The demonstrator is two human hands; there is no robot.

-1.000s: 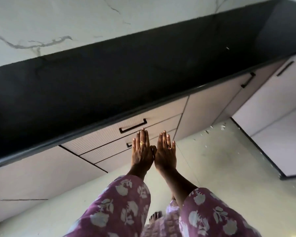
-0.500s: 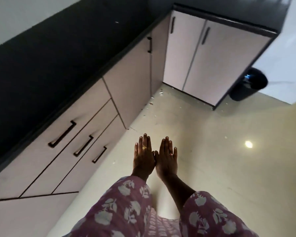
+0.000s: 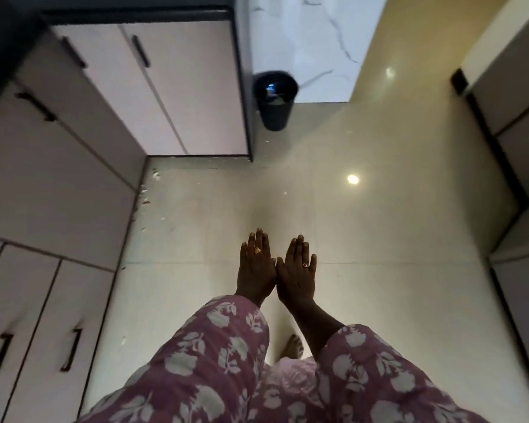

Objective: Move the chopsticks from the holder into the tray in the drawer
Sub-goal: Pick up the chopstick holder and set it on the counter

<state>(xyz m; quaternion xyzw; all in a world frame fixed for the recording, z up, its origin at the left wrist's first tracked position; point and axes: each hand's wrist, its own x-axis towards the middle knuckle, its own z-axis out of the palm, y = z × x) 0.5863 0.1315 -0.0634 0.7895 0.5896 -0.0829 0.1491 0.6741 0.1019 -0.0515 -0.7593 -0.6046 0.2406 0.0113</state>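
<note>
My left hand (image 3: 256, 265) and my right hand (image 3: 297, 271) are held out flat side by side over the pale tiled floor, backs up, fingers straight and close together, thumbs touching. Each wears a ring. Neither holds anything. No chopsticks, holder or tray show in this view. The drawers (image 3: 37, 325) at the lower left are closed, with dark bar handles.
Pale cabinets (image 3: 153, 96) line the left and the far corner under a black countertop. A black bin (image 3: 275, 100) stands on the floor beside the cabinet end. More cabinet fronts (image 3: 519, 166) run along the right. Small crumbs lie near the left cabinet base.
The view has swung right, from the countertop and drawers to the floor, corner cabinets and bin. My hands keep the same flat, side-by-side pose.
</note>
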